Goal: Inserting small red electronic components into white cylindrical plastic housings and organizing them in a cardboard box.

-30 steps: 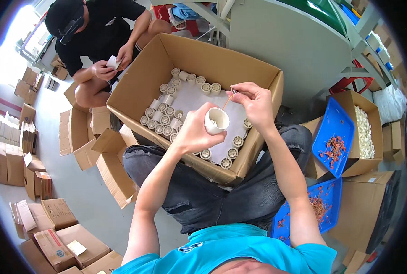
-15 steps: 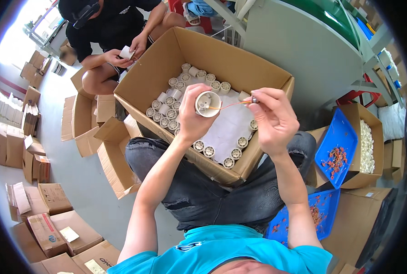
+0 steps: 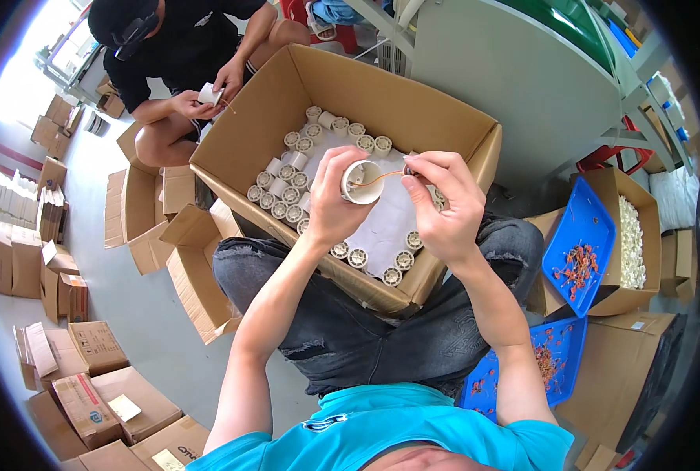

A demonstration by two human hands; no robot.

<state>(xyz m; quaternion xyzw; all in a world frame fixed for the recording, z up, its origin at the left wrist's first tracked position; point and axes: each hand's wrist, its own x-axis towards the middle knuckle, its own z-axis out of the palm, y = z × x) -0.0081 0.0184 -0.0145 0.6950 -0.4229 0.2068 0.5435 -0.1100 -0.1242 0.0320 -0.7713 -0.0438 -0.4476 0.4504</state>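
My left hand [image 3: 332,202] is wrapped round a white plastic cup-shaped housing [image 3: 363,182], its open mouth tilted up and to the right. An orange wire [image 3: 387,176] runs out of that mouth to my right hand [image 3: 449,206]. Between thumb and fingers there, I pinch a small dark round part [image 3: 408,170] at the wire's end. Both hands are above a large cardboard box [image 3: 248,151], where several similar white housings [image 3: 289,194] stand on a pale sheet [image 3: 391,228].
Across the box at left, a co-worker [image 3: 185,55] holds another white housing [image 3: 210,94]. Two blue trays [image 3: 558,263] of small orange-wired parts are at my right, beside a carton of white pieces [image 3: 632,243]. Opened cartons [image 3: 201,267] lie left; a grey panel [image 3: 515,102] rises behind.
My right hand has moved left with the small dark part, closer to the housing, and the wire's span is shorter. The housing has turned slightly rightward. The co-worker's hands have shifted a little.
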